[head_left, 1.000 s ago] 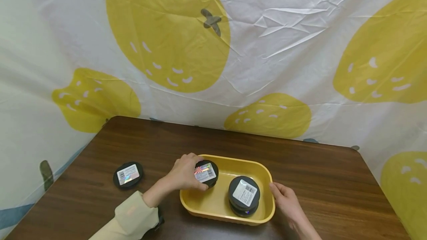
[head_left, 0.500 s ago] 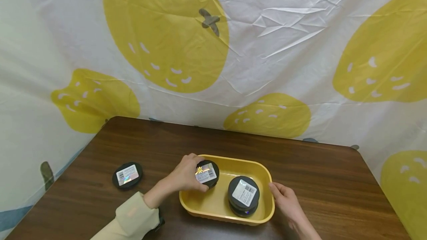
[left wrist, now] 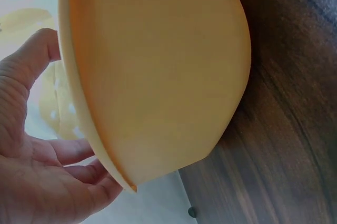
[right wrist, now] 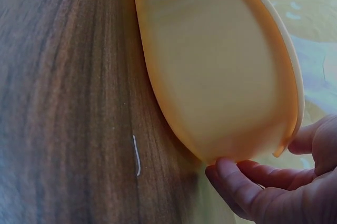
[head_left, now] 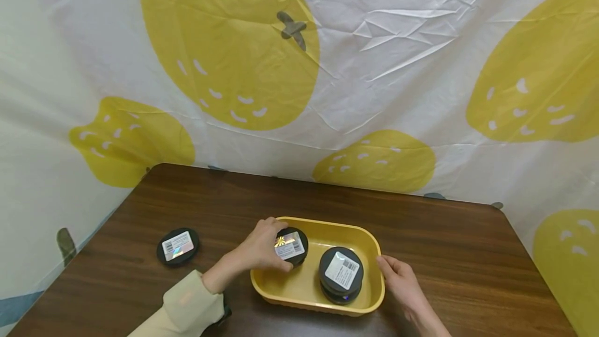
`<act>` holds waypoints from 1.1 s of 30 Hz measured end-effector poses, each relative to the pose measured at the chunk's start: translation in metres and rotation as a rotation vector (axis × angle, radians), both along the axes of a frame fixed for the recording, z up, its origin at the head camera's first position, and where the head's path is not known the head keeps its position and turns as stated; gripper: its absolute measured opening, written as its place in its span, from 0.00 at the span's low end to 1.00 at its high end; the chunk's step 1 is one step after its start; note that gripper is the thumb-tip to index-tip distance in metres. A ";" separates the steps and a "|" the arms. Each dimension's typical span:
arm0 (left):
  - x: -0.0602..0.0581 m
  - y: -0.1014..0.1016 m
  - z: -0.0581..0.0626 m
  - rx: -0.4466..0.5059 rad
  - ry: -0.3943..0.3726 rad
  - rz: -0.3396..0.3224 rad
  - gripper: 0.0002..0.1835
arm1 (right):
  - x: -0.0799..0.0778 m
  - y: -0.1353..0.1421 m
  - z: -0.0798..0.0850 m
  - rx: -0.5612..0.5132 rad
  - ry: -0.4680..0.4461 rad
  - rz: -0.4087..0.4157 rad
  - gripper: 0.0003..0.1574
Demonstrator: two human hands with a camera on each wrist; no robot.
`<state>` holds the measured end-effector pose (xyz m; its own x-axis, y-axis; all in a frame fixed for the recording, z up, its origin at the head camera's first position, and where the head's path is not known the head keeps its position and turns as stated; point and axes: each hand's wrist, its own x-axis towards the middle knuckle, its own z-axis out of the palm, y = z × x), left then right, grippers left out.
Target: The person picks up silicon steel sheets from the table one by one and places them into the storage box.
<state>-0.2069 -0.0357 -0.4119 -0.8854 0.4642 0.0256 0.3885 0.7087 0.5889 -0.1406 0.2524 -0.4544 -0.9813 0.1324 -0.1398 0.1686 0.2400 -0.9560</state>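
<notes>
A yellow rectangular plastic tub (head_left: 318, 259) with rounded corners stands on the table. Over its left end, my left hand (head_left: 261, 246) holds a round black disc (head_left: 291, 247) with a shiny white label, thumb and fingers around its edge. Another black disc or discs seem to lie beneath it. A stack of similar labelled black discs (head_left: 341, 272) sits in the tub's right half. My right hand (head_left: 400, 280) grips the tub's right end, thumb at the rim and fingers against the outer wall (right wrist: 216, 71). In the left wrist view the tub wall (left wrist: 163, 77) hides the held disc.
Left of the tub, one more labelled black disc (head_left: 178, 247) lies on the dark wooden table (head_left: 449, 233). A white cloth (head_left: 262, 155) printed with yellow fruit hangs behind the table. A short white strand (right wrist: 137, 155) shows on the wood in the right wrist view.
The disc in my left hand has shifted very slightly rightward, and its label's reflection has turned from red to gold. My right hand stays on the tub.
</notes>
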 end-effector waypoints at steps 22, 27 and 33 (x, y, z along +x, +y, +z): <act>0.002 0.002 -0.006 -0.015 0.045 -0.051 0.42 | -0.002 0.001 0.000 0.008 -0.003 0.016 0.26; 0.003 0.003 -0.008 -0.018 0.065 -0.062 0.41 | -0.001 0.001 -0.001 0.004 0.000 0.014 0.26; 0.004 0.003 -0.011 -0.032 0.076 -0.079 0.41 | 0.000 0.000 0.000 -0.004 -0.001 0.007 0.26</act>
